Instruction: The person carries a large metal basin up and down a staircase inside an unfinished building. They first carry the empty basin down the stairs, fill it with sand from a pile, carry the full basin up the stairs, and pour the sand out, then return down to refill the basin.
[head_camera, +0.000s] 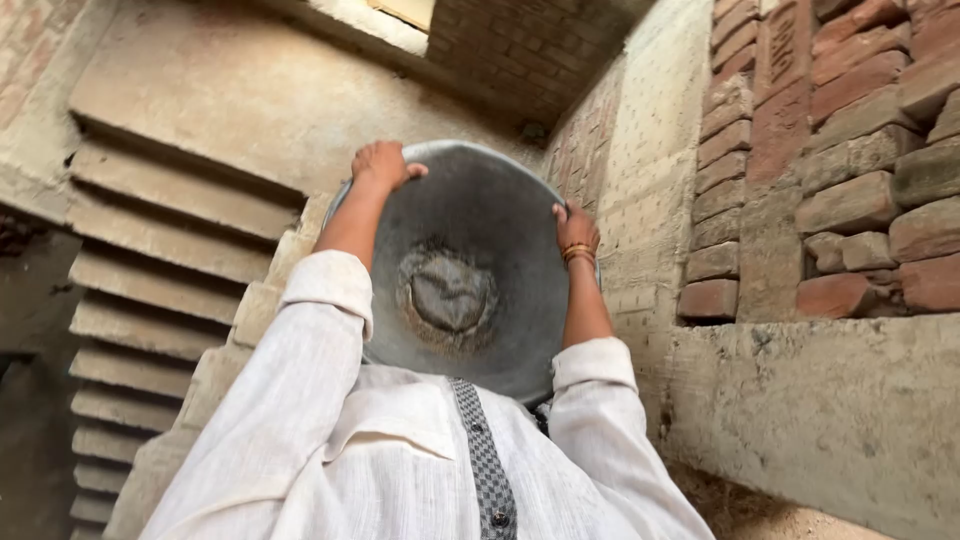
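Both arms are reaching straight up overhead.
The bare-wrist hand (383, 165) and the bangled hand (577, 230) are gripping with fingers curled shut, elbows slightly bending, wrists well apart.

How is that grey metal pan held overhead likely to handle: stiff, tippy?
The metal pan probably is stiff: its rim keeps shape under the left hand and right hand. Its rounded bowl narrows to a small base, so likely tippy.
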